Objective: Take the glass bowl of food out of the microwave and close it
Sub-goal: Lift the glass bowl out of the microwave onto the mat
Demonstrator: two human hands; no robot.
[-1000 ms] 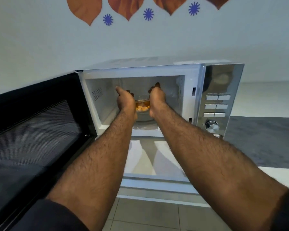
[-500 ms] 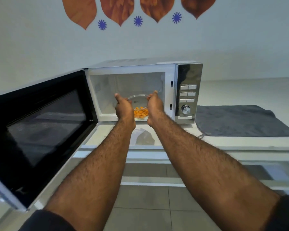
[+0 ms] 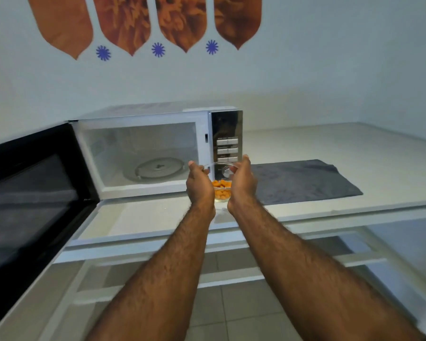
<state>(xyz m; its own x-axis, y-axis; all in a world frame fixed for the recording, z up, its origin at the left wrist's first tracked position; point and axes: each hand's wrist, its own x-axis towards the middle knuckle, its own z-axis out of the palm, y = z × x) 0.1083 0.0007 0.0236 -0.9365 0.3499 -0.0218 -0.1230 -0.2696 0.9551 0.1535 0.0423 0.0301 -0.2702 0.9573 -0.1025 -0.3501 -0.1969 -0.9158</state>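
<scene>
Head view: the microwave door (image 3: 27, 193) hangs wide open on the left. The microwave (image 3: 143, 156) is empty inside. Your left hand (image 3: 199, 185) and right hand (image 3: 242, 183) squeeze the bowl (image 3: 222, 190) of orange food between them, above the counter (image 3: 354, 205), beside a gray mat (image 3: 303, 180).

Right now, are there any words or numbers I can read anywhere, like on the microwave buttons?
None can be read.
Microwave control panel: small labels above the buttons, too blurred to read.
Dial: marks too small to tell.
Wall decorations: only orange shapes and blue stars, no letters.
Glass bowl, grey mat: no text.
</scene>
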